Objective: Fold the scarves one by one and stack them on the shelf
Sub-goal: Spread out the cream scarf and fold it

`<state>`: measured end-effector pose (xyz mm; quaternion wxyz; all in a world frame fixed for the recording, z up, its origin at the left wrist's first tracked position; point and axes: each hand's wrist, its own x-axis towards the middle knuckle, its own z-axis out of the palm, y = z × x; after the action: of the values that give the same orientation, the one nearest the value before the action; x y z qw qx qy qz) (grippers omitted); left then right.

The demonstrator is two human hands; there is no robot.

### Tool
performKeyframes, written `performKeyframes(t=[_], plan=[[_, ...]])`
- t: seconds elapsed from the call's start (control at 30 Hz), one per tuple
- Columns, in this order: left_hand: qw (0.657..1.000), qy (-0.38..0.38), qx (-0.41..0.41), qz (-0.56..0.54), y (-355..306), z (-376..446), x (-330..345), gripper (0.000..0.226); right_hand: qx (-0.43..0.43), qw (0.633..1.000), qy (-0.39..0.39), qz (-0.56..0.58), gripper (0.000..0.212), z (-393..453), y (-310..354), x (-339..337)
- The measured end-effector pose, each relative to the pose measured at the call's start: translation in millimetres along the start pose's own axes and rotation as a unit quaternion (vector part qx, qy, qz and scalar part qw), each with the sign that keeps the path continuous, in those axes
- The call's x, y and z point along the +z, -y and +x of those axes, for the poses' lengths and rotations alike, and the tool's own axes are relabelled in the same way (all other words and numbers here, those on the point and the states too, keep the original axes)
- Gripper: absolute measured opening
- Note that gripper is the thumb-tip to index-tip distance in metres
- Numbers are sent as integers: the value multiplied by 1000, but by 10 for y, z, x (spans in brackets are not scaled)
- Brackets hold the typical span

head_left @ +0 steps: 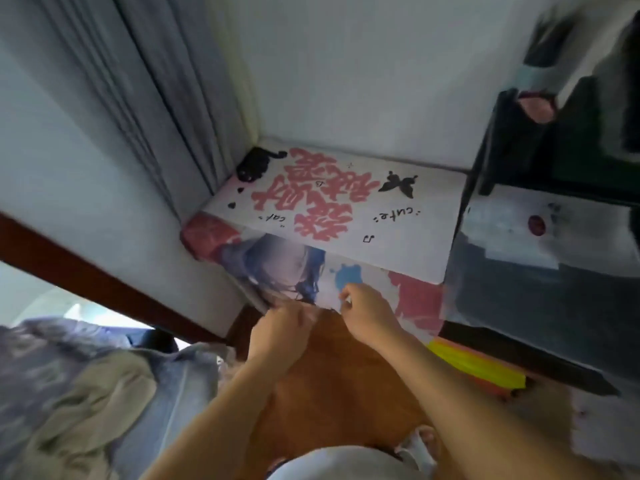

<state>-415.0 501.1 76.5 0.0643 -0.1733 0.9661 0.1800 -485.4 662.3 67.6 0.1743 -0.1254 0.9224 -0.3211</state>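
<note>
Both hands, left (277,327) and right (367,313), pinch the scarf (346,375) at frame centre; no stack shows, more cloth (86,393) lies lower left.

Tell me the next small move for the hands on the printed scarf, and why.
Probably draw the pinched edge up and away to make a fold. Both the left hand and right hand pinch the near edge of the printed scarf, which hangs flat over the box front, not yet folded.
</note>
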Motion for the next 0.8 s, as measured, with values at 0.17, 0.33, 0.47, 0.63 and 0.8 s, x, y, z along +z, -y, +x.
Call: performKeyframes(t=[0.17,0.33,0.47,0.63,0.8], plan=[[997,52,-49,-29,1049,-367,147,23,64,997,47,-3,19,-191,414,988],[993,104,-44,-34,2477,-653,386,15,122,990,76,12,23,-321,1051,2299],[970,186,-153,-26,3870,-937,760,34,175,978,109,40,22,-540,1420,3466],[893,250,-371,44,5839,-1412,1283,57,213,966,137,54,23,-759,1693,4421],[845,330,-417,54,7280,-1922,1913,66,205,963,175,16,22,-868,1733,4880]])
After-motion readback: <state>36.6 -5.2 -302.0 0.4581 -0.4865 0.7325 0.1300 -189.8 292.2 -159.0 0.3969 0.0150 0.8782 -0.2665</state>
